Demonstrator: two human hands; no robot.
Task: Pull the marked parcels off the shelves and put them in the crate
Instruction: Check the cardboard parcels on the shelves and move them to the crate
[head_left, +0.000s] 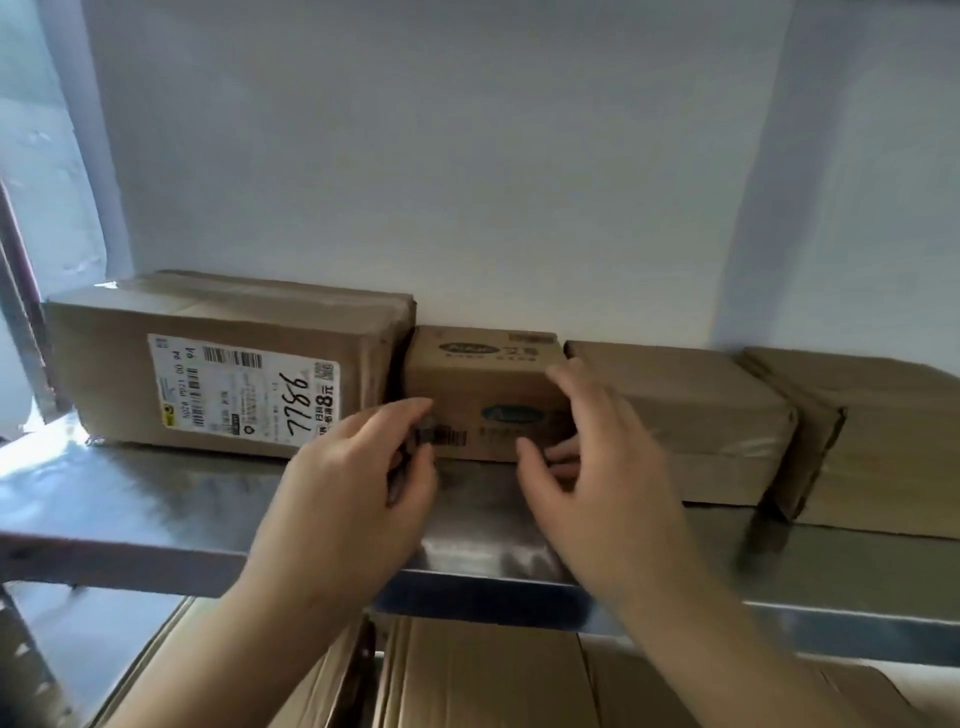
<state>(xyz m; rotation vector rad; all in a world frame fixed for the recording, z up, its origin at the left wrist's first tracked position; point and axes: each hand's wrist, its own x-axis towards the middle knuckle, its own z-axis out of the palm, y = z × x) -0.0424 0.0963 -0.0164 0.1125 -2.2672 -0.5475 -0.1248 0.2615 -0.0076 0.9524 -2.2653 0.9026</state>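
A small brown printed parcel (483, 384) stands on the metal shelf (156, 499), wedged between bigger cartons. My left hand (353, 483) curls its fingers round the parcel's lower left front corner, beside a barcode. My right hand (597, 447) grips the parcel's right front corner, with the fingers reaching over the right edge and the thumb on the front face. To the left sits a large carton (104, 364) with a white label that has "7786" written on it by hand. No crate is in view.
Two more plain cartons (696, 405) (893, 431) line the shelf to the right, tight against a white wall. Below the shelf's front lip lie further flat cardboard boxes (478, 675). A metal upright (21, 291) and a bright opening are at the far left.
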